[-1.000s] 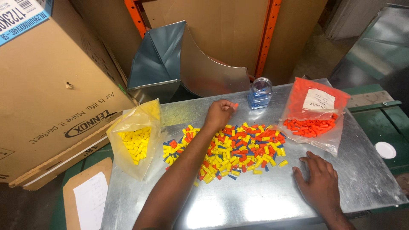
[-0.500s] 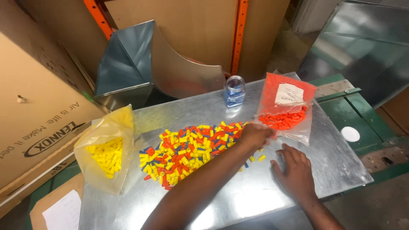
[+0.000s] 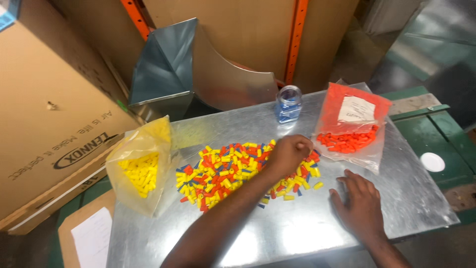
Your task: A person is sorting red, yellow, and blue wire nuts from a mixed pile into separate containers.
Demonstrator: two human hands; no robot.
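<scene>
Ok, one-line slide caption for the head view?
Left hand closed over mixed-colour connector pile; right hand flat on metal table.

A loose pile of small yellow, orange and blue wire connectors (image 3: pixel 233 171) spreads flat across a shiny sheet-metal tabletop, directly under and to the left of the curled left fingers (image 3: pixel 297 146). Just right of those fingers, a clear bag of orange connectors (image 3: pixel 347 140) lies flat. The right fingertips (image 3: pixel 347 181) rest just below the pile's right edge
</scene>
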